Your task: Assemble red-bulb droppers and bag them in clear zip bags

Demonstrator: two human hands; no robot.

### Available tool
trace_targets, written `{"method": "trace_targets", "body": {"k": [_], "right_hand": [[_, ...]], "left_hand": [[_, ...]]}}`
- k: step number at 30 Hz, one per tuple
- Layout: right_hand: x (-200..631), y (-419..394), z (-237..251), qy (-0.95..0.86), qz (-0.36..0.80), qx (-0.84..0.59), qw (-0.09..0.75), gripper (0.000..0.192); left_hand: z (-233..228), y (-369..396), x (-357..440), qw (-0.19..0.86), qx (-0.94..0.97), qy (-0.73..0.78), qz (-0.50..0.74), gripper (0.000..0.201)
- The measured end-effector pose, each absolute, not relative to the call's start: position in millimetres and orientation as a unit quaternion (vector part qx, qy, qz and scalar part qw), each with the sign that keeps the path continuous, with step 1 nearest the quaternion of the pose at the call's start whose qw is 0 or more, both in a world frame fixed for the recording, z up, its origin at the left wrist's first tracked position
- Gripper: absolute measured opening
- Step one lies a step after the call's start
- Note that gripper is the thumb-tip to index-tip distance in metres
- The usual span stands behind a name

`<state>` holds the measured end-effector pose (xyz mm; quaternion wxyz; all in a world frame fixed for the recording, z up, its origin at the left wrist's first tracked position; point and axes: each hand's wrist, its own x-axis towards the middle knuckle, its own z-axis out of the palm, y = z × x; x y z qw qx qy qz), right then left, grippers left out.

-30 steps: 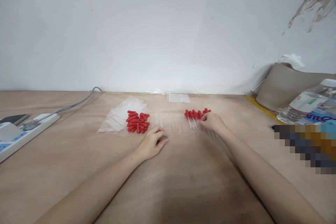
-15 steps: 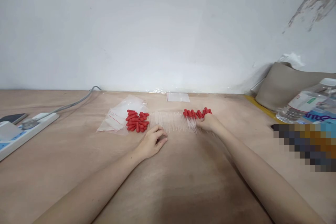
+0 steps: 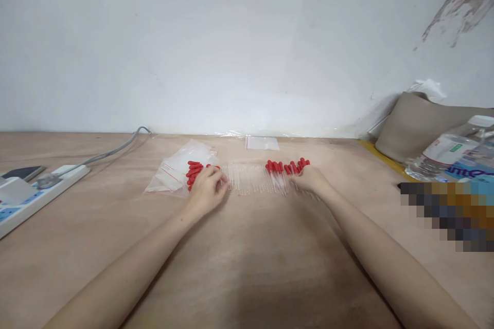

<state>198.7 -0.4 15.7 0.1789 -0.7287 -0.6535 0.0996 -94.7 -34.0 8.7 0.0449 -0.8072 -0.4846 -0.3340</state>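
Observation:
Over the right side of a pile of red rubber bulbs [image 3: 194, 169] is my left hand [image 3: 208, 188]. Its fingers are curled in, and whatever they pinch is hidden. Beside it, a row of thin clear tubes [image 3: 249, 179] lies on the table. Farther right are several clear droppers with red bulbs [image 3: 275, 166], their tips toward me. At the right end of these droppers my right hand [image 3: 310, 180] rests with its fingers drawn together. Its fingertips are partly hidden, and I cannot make out what is between them.
Clear zip bags [image 3: 165, 175] lie left of the bulbs, another small bag [image 3: 262, 143] near the wall. A power strip [image 3: 50, 190] with a grey cable [image 3: 111, 151] is at left. Plastic bottles [image 3: 443, 154] and a grey-brown rolled sheet [image 3: 409, 123] stand at right.
My left hand has moved left and away from me, from the front of the tubes onto the red bulbs. My right hand has barely moved; the red-bulbed droppers by it have shifted slightly.

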Motion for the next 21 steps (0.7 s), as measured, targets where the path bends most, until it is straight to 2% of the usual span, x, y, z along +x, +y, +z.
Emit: {"method": "trace_targets", "body": {"k": [4, 10, 15, 18, 21], "right_hand": [[195.2, -6.1, 27.1, -0.658, 0.068, -0.728, 0.181, 0.029], [172.1, -22.6, 14.5, -0.728, 0.058, -0.577, 0.365, 0.012], [162.5, -34.9, -18.3, -0.802, -0.007, -0.425, 0.420, 0.021], [158.1, -43.0, -25.3, -0.800, 0.000, -0.408, 0.439, 0.026], [153.3, -51.7, -20.8, -0.800, 0.022, -0.407, 0.440, 0.023]], "left_hand": [[22.9, -18.4, -120.1, 0.037, -0.826, -0.498, -0.263, 0.009], [11.9, -13.5, -122.9, 0.039, -0.849, -0.477, -0.223, 0.016], [8.9, -11.5, -122.2, 0.038, -0.838, -0.476, -0.265, 0.019], [14.3, -13.7, -121.2, 0.034, -0.826, -0.476, -0.300, 0.016], [18.6, -21.8, -111.3, 0.024, -0.805, -0.464, -0.368, 0.011]]}}
